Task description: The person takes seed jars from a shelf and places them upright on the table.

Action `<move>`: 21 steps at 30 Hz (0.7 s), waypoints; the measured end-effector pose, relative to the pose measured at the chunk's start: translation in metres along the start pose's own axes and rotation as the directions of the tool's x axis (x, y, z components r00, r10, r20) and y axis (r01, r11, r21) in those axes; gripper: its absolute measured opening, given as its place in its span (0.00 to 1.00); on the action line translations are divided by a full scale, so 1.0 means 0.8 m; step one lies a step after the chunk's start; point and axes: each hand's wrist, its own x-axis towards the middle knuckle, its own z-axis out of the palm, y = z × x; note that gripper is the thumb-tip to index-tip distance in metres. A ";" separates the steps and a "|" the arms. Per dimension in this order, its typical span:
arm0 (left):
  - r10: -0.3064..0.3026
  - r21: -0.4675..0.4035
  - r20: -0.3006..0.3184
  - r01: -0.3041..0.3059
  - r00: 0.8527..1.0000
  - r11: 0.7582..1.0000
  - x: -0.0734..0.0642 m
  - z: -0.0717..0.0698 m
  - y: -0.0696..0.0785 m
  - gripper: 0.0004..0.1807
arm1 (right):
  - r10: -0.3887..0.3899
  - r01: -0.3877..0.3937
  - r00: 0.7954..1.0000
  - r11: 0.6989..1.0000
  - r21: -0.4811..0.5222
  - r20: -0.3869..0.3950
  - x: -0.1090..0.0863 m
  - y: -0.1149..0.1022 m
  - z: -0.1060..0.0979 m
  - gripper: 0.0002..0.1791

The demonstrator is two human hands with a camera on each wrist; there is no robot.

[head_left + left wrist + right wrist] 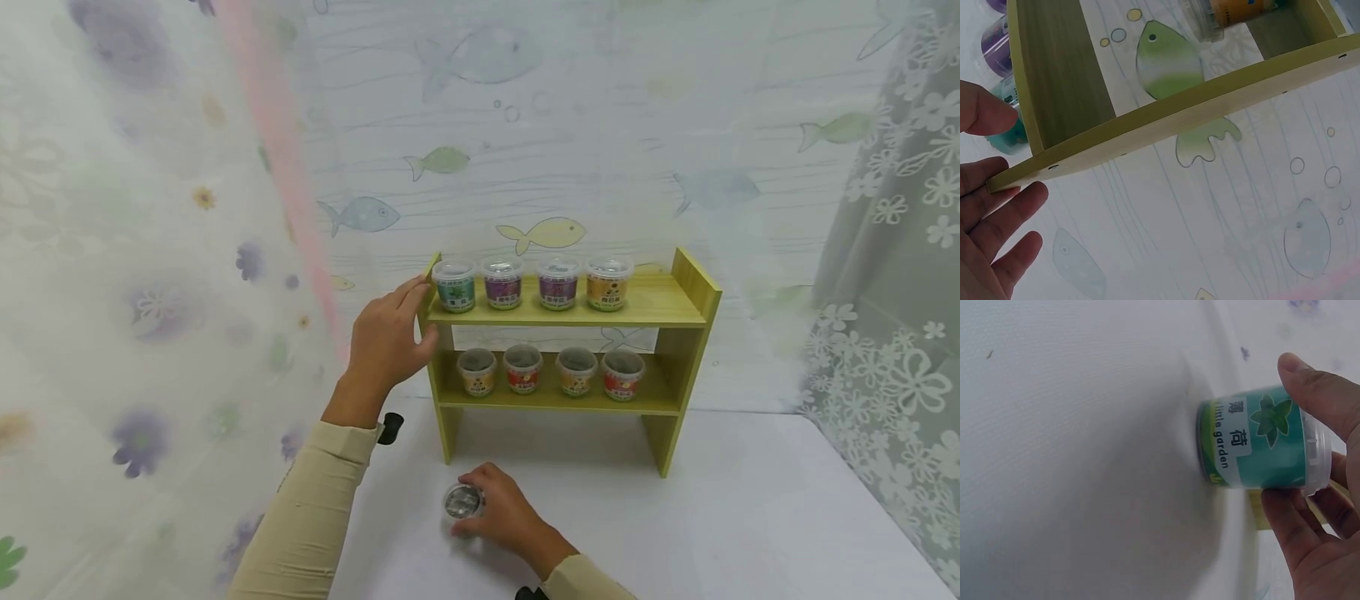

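My right hand (507, 517) grips a small clear plastic cup (462, 502) between thumb and fingers, in front of the shelf's left end. In the right wrist view the cup (1254, 442) shows a teal label with a mint leaf and "little garden"; its base is right at the white tabletop. My left hand (386, 337) is at the upper left side of a yellow-green wooden shelf (656, 298), its fingers by the side panel's edge. In the left wrist view the left hand's fingers (1007, 219) are extended outside the panel, the thumb toward a teal cup (1010, 134).
On the upper board stand a teal cup (455, 292), two purple cups and an orange-yellow cup (607, 292). Orange and red cups (522, 377) line the lower board. The white table (750, 500) runs in front; patterned curtains (637, 125) hang behind.
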 end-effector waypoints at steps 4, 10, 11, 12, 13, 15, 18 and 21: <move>-0.009 0.012 0.002 0.009 1.000 1.000 0.000 0.002 -0.001 0.28 | -0.011 0.011 1.000 1.000 -0.007 -0.004 -0.001 0.001 0.001 0.41; -0.017 0.023 0.016 0.016 1.000 1.000 -0.002 0.000 0.000 0.29 | -0.010 0.010 1.000 0.999 -0.031 -0.002 -0.001 0.001 0.002 0.41; -0.019 0.025 0.021 0.018 1.000 1.000 -0.002 0.000 0.001 0.30 | -0.005 0.005 1.000 0.999 -0.041 0.002 0.000 0.001 0.002 0.41; -0.022 0.027 0.024 0.021 0.999 0.999 -0.002 0.000 0.001 0.30 | 0.003 -0.003 1.000 0.998 -0.055 0.007 0.000 0.000 0.002 0.41; -0.024 0.029 0.026 0.023 0.999 0.999 -0.003 0.000 0.001 0.30 | 0.007 -0.006 1.000 0.998 -0.069 0.012 0.000 -0.001 0.001 0.42; -0.028 0.034 0.030 0.027 0.999 0.999 -0.003 0.000 0.001 0.30 | 0.020 -0.018 1.000 0.995 -0.096 0.019 0.000 -0.002 0.000 0.44; -0.026 0.037 0.027 0.025 0.999 0.999 -0.002 0.000 0.001 0.30 | 0.043 -0.040 0.999 0.993 -0.115 0.028 -0.001 -0.006 -0.005 0.48; -0.025 0.037 0.029 0.024 0.999 0.999 -0.002 -0.002 0.002 0.30 | 0.061 -0.056 0.998 0.991 -0.119 0.033 -0.002 -0.011 -0.011 0.50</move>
